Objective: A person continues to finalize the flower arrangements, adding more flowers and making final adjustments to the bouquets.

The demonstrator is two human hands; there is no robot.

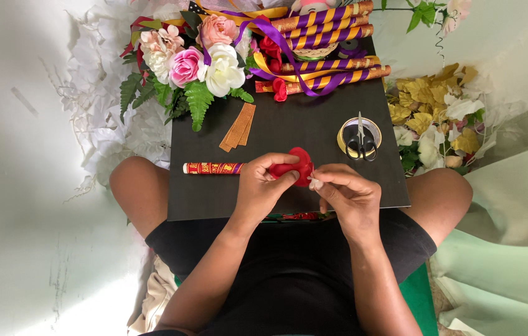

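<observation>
— Both hands met at the near edge of the black board [214,199]. What had they got?

— Left hand [263,186] was closed round the red satin ribbon rose [300,163] on its red-and-gold wrapped stick [213,168]; right hand [348,194] pinched a small pale scrap [315,183] (tape, perhaps) just beside the bloom.

— And the stick's line?

— Flat, pointing left from the grip, away from the right hand.
</observation>
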